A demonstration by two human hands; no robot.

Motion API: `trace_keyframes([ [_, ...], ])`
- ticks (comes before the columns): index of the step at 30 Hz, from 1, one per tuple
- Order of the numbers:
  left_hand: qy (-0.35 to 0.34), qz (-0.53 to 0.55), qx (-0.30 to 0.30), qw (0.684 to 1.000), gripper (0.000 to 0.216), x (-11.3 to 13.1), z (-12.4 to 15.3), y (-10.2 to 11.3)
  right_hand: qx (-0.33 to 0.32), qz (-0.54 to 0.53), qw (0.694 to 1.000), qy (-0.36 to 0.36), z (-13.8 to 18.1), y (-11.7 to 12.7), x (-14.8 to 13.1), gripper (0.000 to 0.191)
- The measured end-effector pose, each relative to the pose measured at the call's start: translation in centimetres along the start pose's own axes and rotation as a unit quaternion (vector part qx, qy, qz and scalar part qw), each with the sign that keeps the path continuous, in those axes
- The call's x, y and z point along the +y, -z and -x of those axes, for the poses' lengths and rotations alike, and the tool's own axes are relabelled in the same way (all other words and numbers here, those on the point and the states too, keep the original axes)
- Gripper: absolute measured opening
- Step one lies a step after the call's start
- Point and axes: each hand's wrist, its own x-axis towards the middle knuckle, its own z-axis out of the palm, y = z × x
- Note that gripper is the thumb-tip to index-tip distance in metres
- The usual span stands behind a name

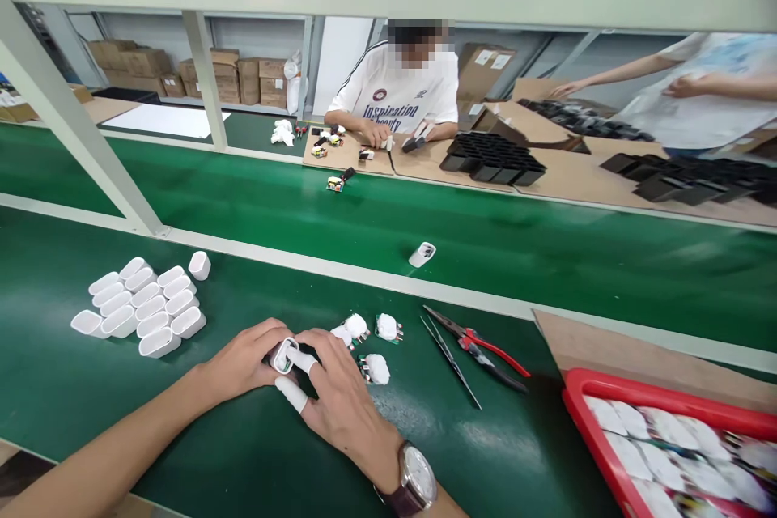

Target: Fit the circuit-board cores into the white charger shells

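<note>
My left hand [258,352] is closed around a small white plastic housing [281,358], its open end tilted up towards me. At that opening is my right hand [333,388], with white finger cots on the thumb and index finger. The index fingertip presses at the mouth of the housing, and the thumb lies just below it. What sits inside is mostly hidden by the finger. Just right of the hands lie several small circuit boards with white wrapping [377,370]. Farther right are tweezers [450,360] and red-and-black long-nose pliers [479,346].
Several empty white housings [149,303] stand grouped at left. A red tray [598,445] of wrapped boards sits at lower right. Beyond a pale rail, a green conveyor belt [273,210] carries a filled housing [422,254]. A co-worker [401,93] handles parts opposite; another person stands far right.
</note>
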Motion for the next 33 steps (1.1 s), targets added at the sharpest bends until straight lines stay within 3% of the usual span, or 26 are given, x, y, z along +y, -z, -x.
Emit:
trace_keyframes([
  [4,-0.007,0.038,-0.032,0.999,0.024,0.1,0.0,0.4,-0.014,-0.002,0.999,0.049,0.0,-0.3,0.1,0.027],
  [10,-0.019,0.049,-0.038,0.998,0.031,0.5,-0.5,0.8,-0.031,0.011,0.996,0.082,0.6,-0.7,0.7,0.02],
  [15,-0.015,0.029,-0.036,0.999,0.024,0.7,-0.4,1.1,-0.028,-0.014,0.999,0.031,0.3,-0.7,0.5,0.031],
  [19,0.016,0.006,-0.003,1.0,0.039,0.8,0.3,1.5,0.009,-0.021,1.0,-0.002,0.3,-0.5,0.8,0.036],
  [24,-0.109,-0.051,0.004,0.993,0.015,0.9,0.5,1.9,-0.029,-0.018,0.999,-0.003,0.4,0.0,1.2,0.033],
  [29,-0.175,-0.088,0.053,0.979,0.021,1.2,0.4,1.8,0.043,-0.012,0.999,-0.03,0.4,1.6,2.3,0.044],
  [33,-0.165,-0.142,0.052,0.975,0.014,2.2,0.2,1.6,0.097,0.029,0.994,-0.031,0.1,3.2,3.5,0.042],
])
